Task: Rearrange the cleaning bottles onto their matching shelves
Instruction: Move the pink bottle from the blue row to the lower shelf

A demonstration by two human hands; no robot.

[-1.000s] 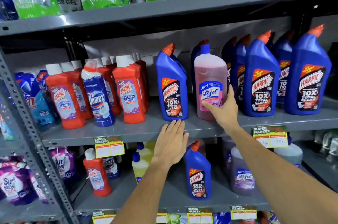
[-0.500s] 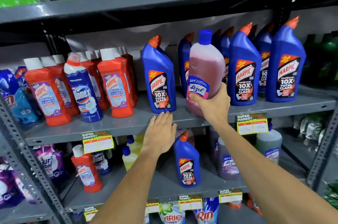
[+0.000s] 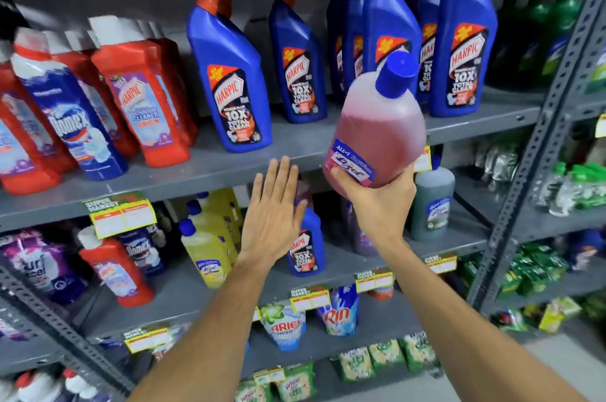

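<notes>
Sorting barely begun: one misplaced bottle lifted clear, several still wrong.

Nearest, the right hand [image 3: 380,201] grips the pink Lizol bottle [image 3: 377,136] by its base, in the air just before the upper shelf [image 3: 210,168] edge; its long axis tilts, blue cap toward one o'clock, label facing the viewer. The left hand [image 3: 273,218] hangs flat with fingers spread, holding nothing. Behind it on the lower shelf [image 3: 341,273], a blue Harpic bottle [image 3: 306,244] stands among the Lizol bottles [image 3: 431,201], with a Domex and a red bottle at nine o'clock. Farther up, a Domex bottle [image 3: 70,113] still stands among red Harpic bottles [image 3: 144,96]. The pink one likely belongs below.
</notes>
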